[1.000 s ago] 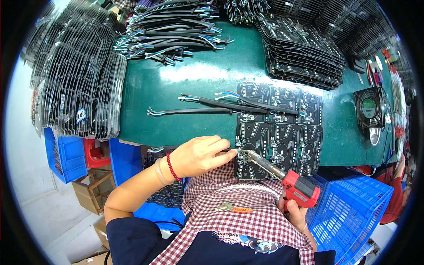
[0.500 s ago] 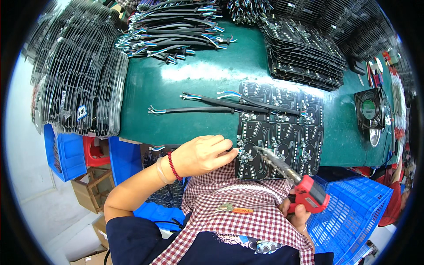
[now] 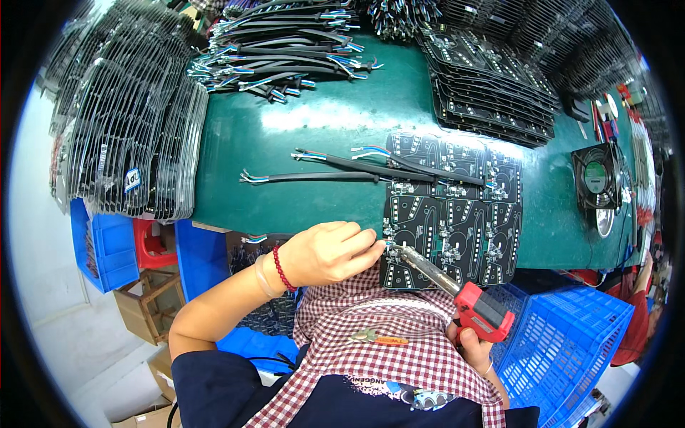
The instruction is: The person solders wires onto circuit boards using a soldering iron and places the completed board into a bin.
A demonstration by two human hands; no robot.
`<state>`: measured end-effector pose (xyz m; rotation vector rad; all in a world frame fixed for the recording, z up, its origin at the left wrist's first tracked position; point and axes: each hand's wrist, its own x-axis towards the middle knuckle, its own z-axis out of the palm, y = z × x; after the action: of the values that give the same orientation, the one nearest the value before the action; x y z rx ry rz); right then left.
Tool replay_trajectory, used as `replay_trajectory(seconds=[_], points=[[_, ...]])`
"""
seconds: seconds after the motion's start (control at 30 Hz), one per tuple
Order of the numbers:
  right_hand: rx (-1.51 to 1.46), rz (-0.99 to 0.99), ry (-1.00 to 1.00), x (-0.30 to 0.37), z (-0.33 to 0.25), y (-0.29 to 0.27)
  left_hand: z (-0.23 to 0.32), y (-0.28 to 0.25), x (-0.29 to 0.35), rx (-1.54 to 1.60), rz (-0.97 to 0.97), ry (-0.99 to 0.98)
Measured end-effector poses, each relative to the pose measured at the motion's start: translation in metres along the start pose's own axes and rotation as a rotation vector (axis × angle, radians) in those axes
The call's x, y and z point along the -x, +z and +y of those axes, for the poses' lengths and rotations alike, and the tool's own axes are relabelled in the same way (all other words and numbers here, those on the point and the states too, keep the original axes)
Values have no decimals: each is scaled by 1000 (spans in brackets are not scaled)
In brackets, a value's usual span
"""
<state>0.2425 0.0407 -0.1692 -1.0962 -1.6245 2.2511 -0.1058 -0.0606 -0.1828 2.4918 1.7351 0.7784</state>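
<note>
1. Your left hand (image 3: 334,251) pinches a dark cable (image 3: 255,239), its coloured wires poking out left of those fingers; the pinched end is mostly hidden.
2. Your right hand (image 3: 471,347) grips a red-handled soldering iron (image 3: 465,296), tip just right of your left fingertips.
3. The black circuit board panel (image 3: 467,217) spreads right of your left fingers.
4. Beyond those fingers lie three loose cables (image 3: 314,177), two overlapping the panel.
</note>
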Motion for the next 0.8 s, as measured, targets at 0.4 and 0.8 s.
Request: replay_trajectory(seconds=[0.4,0.8], points=[[28,44,-25,1,-1,5,-2,2,0,20,23,12],[178,60,-65,4,5,4,-3,1,0,44,10,17]])
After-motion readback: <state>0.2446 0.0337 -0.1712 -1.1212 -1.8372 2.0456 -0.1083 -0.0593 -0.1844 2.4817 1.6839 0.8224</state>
